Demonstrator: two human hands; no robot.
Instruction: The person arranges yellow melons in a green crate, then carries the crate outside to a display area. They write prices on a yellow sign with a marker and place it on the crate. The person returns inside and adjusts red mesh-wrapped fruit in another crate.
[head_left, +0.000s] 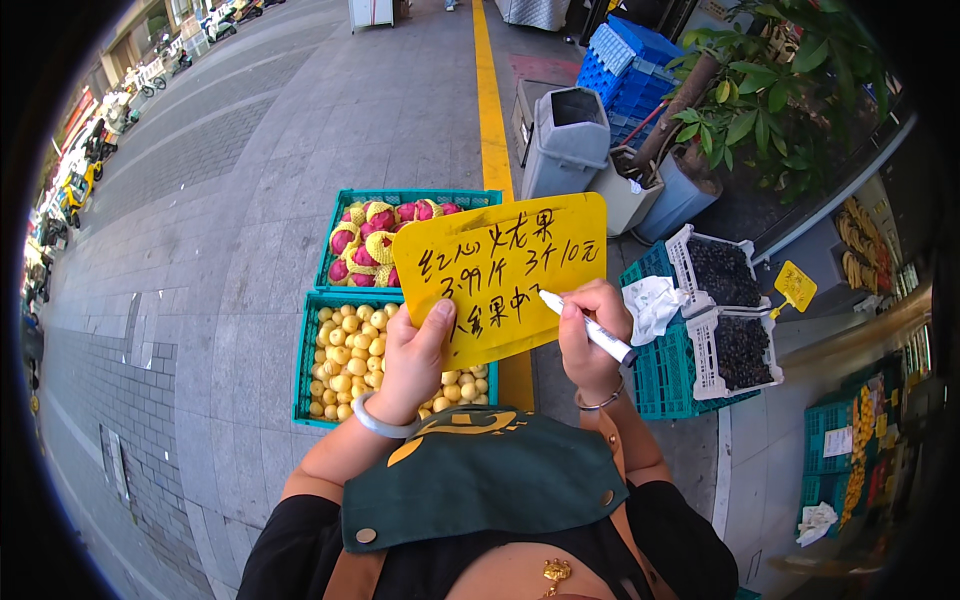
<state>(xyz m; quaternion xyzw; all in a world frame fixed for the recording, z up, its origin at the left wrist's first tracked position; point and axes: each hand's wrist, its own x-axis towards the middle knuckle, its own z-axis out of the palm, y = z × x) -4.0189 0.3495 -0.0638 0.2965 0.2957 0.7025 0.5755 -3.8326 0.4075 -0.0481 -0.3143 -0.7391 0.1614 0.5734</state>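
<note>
My left hand (416, 356) grips the lower left edge of a yellow sign card (495, 262), thumb on its face. The card bears several lines of black handwriting. In my right hand (592, 337) is a white marker pen (604, 339), its tip at the end of the bottom written line. Whether the tip touches the card I cannot tell. Beyond and below the card lie a green crate (319, 289) of dragon fruit (365, 256) in yellow foam nets and a green crate (301, 375) of round yellow fruit (349, 349); the card hides part of both.
At the right, white baskets (694, 274) of dark grapes (724, 270) stand on green crates (660, 382), beside crumpled white paper (654, 306). Farther off are a grey bin (566, 142), blue crates (630, 56) and a potted plant (694, 82). Parked scooters (79, 187) line the far left.
</note>
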